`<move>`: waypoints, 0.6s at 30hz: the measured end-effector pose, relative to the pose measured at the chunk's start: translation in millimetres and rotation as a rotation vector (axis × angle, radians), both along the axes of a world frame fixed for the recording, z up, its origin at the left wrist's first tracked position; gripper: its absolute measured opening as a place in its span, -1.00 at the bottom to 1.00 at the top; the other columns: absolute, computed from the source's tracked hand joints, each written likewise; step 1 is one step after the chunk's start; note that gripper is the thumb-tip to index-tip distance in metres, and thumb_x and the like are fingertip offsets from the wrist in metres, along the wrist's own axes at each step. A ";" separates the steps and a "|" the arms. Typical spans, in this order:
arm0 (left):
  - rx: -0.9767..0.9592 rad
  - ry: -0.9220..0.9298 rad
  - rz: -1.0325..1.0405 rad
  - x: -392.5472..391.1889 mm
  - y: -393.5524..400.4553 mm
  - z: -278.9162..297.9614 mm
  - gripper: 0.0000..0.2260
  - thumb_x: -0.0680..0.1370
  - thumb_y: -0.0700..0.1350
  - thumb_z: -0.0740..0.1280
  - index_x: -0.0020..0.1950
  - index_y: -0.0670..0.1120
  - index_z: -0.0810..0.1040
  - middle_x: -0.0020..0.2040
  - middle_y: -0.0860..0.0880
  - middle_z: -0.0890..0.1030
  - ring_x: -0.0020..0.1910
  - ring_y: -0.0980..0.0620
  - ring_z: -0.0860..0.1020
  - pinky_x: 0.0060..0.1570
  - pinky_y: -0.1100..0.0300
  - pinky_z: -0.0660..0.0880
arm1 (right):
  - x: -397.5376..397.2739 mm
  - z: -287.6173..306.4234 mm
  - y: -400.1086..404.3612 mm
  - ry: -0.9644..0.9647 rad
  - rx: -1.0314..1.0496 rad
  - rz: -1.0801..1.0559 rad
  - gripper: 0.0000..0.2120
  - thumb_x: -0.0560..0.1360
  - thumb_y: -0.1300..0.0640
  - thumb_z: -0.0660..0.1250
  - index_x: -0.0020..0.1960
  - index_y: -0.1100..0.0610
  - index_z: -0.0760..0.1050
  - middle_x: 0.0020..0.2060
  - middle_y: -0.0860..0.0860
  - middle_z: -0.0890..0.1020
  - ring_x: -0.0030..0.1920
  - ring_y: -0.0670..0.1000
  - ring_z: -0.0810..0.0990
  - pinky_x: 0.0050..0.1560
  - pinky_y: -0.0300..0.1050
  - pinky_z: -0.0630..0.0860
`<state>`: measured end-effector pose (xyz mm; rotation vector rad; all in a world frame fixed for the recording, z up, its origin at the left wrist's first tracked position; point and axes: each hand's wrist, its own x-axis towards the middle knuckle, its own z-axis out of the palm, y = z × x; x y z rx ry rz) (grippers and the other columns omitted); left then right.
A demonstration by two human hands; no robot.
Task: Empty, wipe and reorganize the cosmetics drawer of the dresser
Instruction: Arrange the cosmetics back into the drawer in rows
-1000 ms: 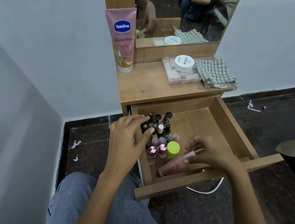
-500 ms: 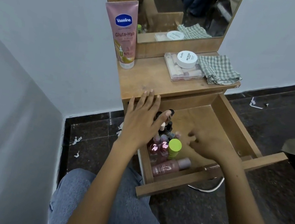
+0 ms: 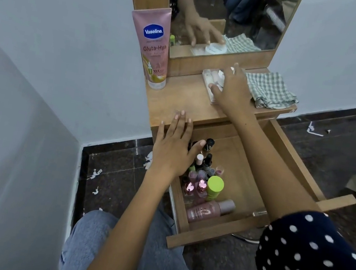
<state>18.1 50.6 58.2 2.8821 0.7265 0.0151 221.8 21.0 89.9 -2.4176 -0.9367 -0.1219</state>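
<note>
Two hands are working: the left hand [image 3: 173, 150], fingers straight, is hovering over small glossy nail-polish bottles [image 3: 202, 169] crowding the open wooden drawer [image 3: 291, 154]; the right hand [image 3: 231, 89] is curling around a round white jar [image 3: 221, 79] on the surface [image 3: 177, 101], beside a checked cloth [image 3: 270, 89].

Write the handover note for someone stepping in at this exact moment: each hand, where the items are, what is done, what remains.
Left hand: open, over the wooden drawer's back-left corner.
Right hand: on the round white jar atop the clear palette box on the dresser top; grip unclear.
In drawer: small nail polish bottles, green-capped bottle, pink spray bottle lying down.
On top: pink Vaseline tube, checked cloth.
Done: bottles restocked.
Left: return jar, box, tube; close drawer.
</note>
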 end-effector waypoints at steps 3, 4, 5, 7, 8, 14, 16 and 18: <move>0.002 -0.013 0.011 0.1 -1.7 -2.6 -0.39 0.61 0.23 -0.15 0.56 -0.06 -0.18 0.54 -0.05 -0.28 0.50 0.06 -0.32 0.40 0.02 -0.39 | 6.7 -1.7 8.6 0.040 -0.024 -0.047 -0.55 0.48 0.00 0.36 0.27 0.21 0.39 0.41 0.34 0.25 0.43 0.32 0.22 0.37 0.15 0.27; 0.007 -0.014 0.015 0.2 -2.0 -3.3 -0.39 0.61 0.23 -0.15 0.56 -0.06 -0.18 0.54 -0.05 -0.28 0.49 0.06 -0.32 0.40 0.01 -0.38 | 5.5 0.2 11.2 0.027 -0.014 -0.073 -0.57 0.47 0.00 0.37 0.22 0.21 0.39 0.37 0.33 0.30 0.38 0.32 0.28 0.33 0.14 0.31; 0.013 -0.015 0.019 0.5 -2.4 -3.6 -0.39 0.61 0.23 -0.15 0.56 -0.06 -0.18 0.54 -0.06 -0.29 0.49 0.06 -0.32 0.40 0.01 -0.38 | 4.1 2.8 13.5 0.008 -0.001 -0.106 -0.60 0.46 0.00 0.38 0.18 0.20 0.41 0.32 0.31 0.37 0.32 0.31 0.35 0.28 0.11 0.33; 0.016 -0.014 0.020 0.5 -2.9 -3.5 -0.39 0.61 0.23 -0.15 0.56 -0.06 -0.18 0.54 -0.06 -0.29 0.50 0.06 -0.32 0.40 0.01 -0.38 | -0.7 9.4 16.2 -0.047 0.008 -0.154 -0.66 0.45 -0.01 0.37 0.11 0.18 0.44 0.18 0.21 0.49 0.19 0.24 0.44 0.16 0.03 0.36; 0.012 -0.017 0.019 0.4 -3.1 -3.4 -0.39 0.61 0.23 -0.15 0.56 -0.06 -0.18 0.54 -0.06 -0.28 0.50 0.06 -0.32 0.40 0.01 -0.38 | -4.4 11.1 16.6 -0.072 0.016 -0.151 -0.68 0.44 -0.01 0.37 0.08 0.17 0.46 0.13 0.18 0.52 0.15 0.21 0.46 0.12 0.00 0.36; 0.015 -0.017 0.017 -0.1 -3.5 -3.7 -0.39 0.61 0.23 -0.15 0.55 -0.07 -0.20 0.54 -0.07 -0.29 0.49 0.05 -0.33 0.40 0.00 -0.38 | -44.5 6.3 13.5 -0.113 0.099 0.029 -0.69 0.37 0.00 0.40 -0.02 0.20 0.49 0.05 0.14 0.56 0.04 0.17 0.49 0.00 -0.02 0.39; 0.007 -0.018 0.021 0.0 -3.9 -3.6 -0.39 0.61 0.23 -0.14 0.55 -0.06 -0.20 0.54 -0.07 -0.30 0.49 0.05 -0.33 0.40 -0.01 -0.39 | -54.7 2.8 13.1 -0.120 0.107 0.086 -0.70 0.37 -0.02 0.43 -0.08 0.18 0.49 -0.03 0.12 0.57 -0.03 0.14 0.51 -0.05 -0.04 0.38; 0.000 -0.022 0.024 0.0 -3.9 -3.3 -0.39 0.62 0.23 -0.14 0.55 -0.06 -0.19 0.54 -0.07 -0.29 0.50 0.05 -0.32 0.39 -0.01 -0.39 | -62.4 -2.8 12.1 -0.085 0.110 0.140 -0.69 0.38 -0.07 0.43 -0.12 0.17 0.49 -0.11 0.08 0.58 -0.12 0.07 0.53 -0.11 -0.10 0.36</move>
